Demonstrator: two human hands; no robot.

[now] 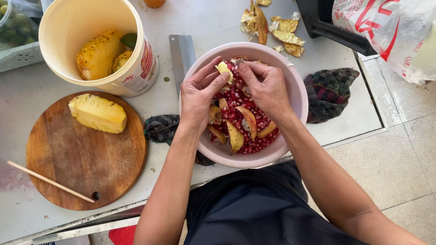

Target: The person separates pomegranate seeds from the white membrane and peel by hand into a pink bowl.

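Fingers (211, 76) of both hands are pinched together on one small pale chunk of pomegranate (223, 68), right over the far side of the pink bowl (296, 92). The left hand (199, 98) comes in from the left, the right hand (266, 90) from the right, and the thumbs and fingertips meet on that chunk, so neither hand is spread open.

The bowl sits at the near edge of the tabletop (5, 104), right in front of the person, and it's full of red pomegranate seeds (237, 100) with a few yellowish peel pieces (235, 136) lying among them.

Other stuff around:
- a cleaver (182, 55) lying flat just behind the bowl, partly under its rim
- dark cloths tucked on both sides of the bowl, a checked cloth (330, 92) on the right
- a pile of peel scraps (272, 24) further back on the right
- a round wooden cutting board (86, 155) to the left with a peeled pineapple piece (98, 114) and a thin wooden stick (50, 182) lying across its edge
- a cream bucket (139, 65) behind the board with more pineapple inside
- a white plastic bag (416, 20) off to the right
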